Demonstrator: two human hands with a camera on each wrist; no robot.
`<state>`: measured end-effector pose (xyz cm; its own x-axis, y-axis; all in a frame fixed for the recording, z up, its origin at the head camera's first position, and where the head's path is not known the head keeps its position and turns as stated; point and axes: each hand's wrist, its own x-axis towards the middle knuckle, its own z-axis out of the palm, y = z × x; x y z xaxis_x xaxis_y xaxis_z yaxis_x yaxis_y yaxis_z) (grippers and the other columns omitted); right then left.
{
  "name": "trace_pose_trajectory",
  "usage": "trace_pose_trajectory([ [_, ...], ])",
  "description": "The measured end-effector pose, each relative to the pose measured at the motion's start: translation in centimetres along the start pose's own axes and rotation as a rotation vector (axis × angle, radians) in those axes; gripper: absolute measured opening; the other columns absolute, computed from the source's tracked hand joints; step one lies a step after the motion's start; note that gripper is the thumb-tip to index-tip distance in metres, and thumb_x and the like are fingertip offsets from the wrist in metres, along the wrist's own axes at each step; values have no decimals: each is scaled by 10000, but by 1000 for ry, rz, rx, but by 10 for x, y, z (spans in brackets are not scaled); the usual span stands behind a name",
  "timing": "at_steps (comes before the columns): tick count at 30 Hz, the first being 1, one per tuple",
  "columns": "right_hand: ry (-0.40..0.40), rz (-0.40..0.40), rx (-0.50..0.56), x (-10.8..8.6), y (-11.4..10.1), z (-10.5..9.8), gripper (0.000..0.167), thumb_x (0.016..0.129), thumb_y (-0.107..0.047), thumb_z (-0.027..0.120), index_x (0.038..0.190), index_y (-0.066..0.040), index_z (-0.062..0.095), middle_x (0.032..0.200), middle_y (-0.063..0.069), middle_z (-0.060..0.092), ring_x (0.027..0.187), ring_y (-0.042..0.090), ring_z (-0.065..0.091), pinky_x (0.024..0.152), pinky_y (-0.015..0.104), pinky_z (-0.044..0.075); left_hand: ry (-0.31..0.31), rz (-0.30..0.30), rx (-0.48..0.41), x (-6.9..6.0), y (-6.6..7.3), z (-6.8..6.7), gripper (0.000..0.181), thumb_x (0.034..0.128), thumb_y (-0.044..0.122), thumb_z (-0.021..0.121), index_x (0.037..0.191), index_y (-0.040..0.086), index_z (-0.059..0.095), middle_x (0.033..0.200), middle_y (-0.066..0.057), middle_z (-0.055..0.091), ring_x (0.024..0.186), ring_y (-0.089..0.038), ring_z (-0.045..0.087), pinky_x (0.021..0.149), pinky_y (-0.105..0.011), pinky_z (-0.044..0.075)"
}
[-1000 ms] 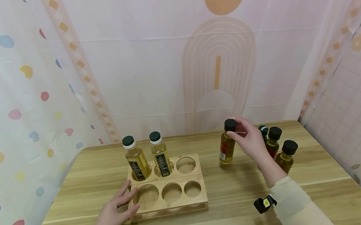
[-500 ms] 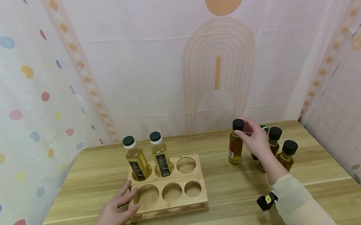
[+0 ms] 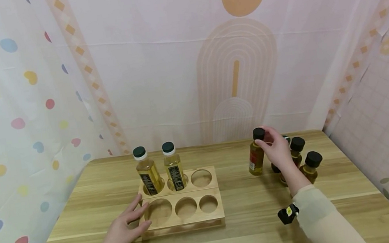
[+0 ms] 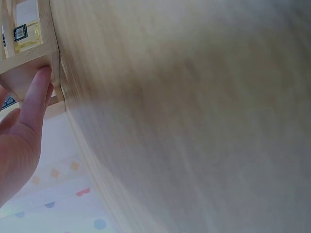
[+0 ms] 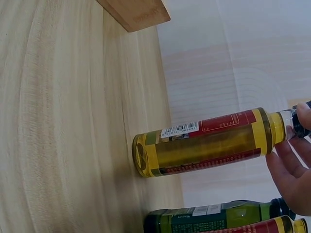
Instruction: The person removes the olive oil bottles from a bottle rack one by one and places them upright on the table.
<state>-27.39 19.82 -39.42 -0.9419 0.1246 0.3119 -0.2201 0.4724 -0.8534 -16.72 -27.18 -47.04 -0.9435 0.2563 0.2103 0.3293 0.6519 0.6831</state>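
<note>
My right hand point(image 3: 277, 151) pinches the black cap of an oil bottle point(image 3: 256, 157) with a red label. It is upright in the head view; whether its base touches the table I cannot tell. In the right wrist view, golden oil shows inside this bottle point(image 5: 209, 143). With fingers extended, my left hand point(image 3: 122, 231) rests against the left side of a two-tier wooden bottle rack point(image 3: 182, 193). In the left wrist view, a fingertip touches the rack's side panel point(image 4: 24, 77). Two dark-capped oil bottles, one left point(image 3: 148, 173) and one middle point(image 3: 174, 169), stand in the rack's back row.
Right of the held bottle stand more oil bottles, including a black-capped one point(image 3: 297, 150), another black-capped one point(image 3: 311, 167) nearer, and a green bottle point(image 5: 209, 218), partly hidden by my right hand. The wooden table point(image 3: 255, 233) ends at a patterned curtain point(image 3: 159, 81).
My right hand has moved the red-labelled oil bottle rightward, towards the other bottles and away from the rack. My left hand and the rack have stayed in place.
</note>
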Motion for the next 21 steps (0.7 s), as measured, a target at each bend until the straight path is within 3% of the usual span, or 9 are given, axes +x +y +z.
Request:
trace_pose_trajectory([
  [12,-14,33,-13,5,1,-2,407,993,-109,615,1376,-33,504,1245,229,586,1177,356,545,1020,498,439,1,1,-7,0,0,1,543,893,301,756,1341,31,611,1564,-167,333,1366,-468,351,994,-578,407],
  [21,-36,55,-12,3,-1,-5,488,1006,-121,594,1454,-22,427,1331,252,538,1256,373,502,1054,494,408,3,-4,0,0,0,1,538,890,297,759,1340,40,616,1564,-157,338,1370,-447,358,998,-565,395],
])
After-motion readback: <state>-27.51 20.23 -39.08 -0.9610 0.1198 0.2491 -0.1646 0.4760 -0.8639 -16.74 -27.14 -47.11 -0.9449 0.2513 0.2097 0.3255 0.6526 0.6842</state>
